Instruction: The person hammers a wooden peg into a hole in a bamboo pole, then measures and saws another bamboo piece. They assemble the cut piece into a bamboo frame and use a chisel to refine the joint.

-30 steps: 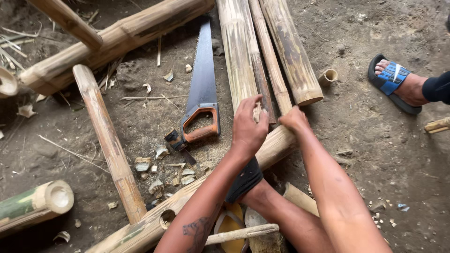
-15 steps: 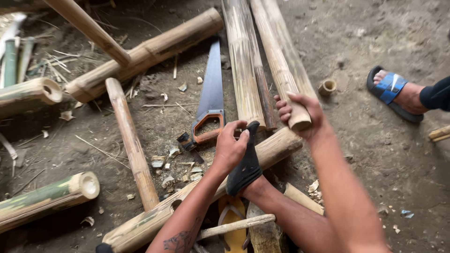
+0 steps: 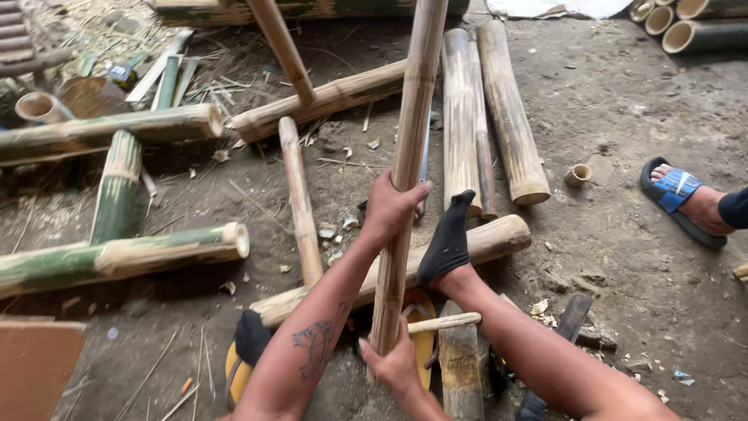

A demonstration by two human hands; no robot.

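Dirt floor (image 3: 623, 117) carries cut bamboo; left hand (image 3: 393, 206) and right hand (image 3: 393, 366) both grip, fingers wrapped, an upright bamboo pole (image 3: 409, 140); a loose grip could topple it onto the socked foot (image 3: 448, 242)

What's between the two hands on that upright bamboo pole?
Only bare pole. The left hand grips it higher up and the right hand near its lower end, as the head view shows.

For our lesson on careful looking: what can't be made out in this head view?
- Pole: top cut off by the upper edge.
- Saw: mostly hidden behind the pole.
- Right hand: fingers hidden round the pole's base.
- Sandalled foot: its owner cut off by the right edge.
- Left hand: palm hidden, gripping the pole.
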